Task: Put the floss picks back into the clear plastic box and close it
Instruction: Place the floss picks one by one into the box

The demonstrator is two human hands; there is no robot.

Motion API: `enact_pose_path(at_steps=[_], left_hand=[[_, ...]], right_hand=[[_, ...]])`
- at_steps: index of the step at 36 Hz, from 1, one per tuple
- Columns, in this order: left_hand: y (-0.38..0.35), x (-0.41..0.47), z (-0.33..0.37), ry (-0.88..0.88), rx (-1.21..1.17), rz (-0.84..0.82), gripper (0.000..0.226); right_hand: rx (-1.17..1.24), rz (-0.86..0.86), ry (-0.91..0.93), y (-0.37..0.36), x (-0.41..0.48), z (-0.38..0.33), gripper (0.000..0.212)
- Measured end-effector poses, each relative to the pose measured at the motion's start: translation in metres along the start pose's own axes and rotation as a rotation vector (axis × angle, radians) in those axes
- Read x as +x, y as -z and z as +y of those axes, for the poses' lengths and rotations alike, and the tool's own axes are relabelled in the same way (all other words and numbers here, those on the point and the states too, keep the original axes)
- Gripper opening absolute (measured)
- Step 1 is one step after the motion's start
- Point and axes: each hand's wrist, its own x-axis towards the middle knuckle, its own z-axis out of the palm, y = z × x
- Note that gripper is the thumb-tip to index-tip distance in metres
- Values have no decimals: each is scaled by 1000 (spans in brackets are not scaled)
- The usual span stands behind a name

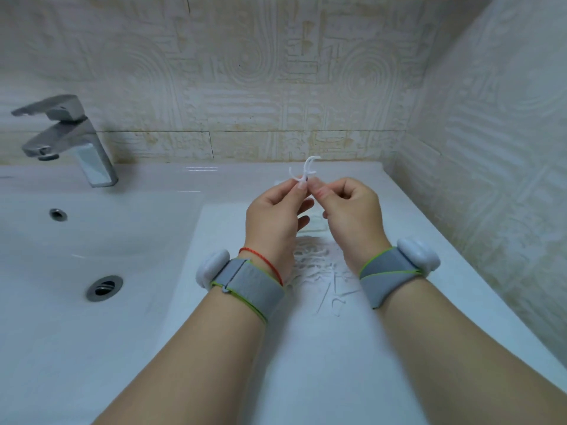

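Observation:
A few white floss picks stick up from between the fingertips of both hands, held above the white counter. My left hand and my right hand meet at the fingertips and pinch the picks together. Several more white floss picks lie scattered on the counter between my wrists. The clear plastic box shows only faintly on the counter behind my hands, mostly hidden by them; whether it is open cannot be told.
A white sink basin with a drain lies to the left, with a chrome faucet at its back. The white counter ends at tiled walls behind and to the right. Both wrists wear grey bands.

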Motion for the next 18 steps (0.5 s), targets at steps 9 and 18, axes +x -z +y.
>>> enact_pose_path(at_steps=[9,18], left_hand=[[-2,2,1,-65,30,100,9],[-6,3,-8,-127,242,62,14]], right_hand=[[-82,-59,95,3,-2,-4,23],[32,-16,113,6,0,-6,13]])
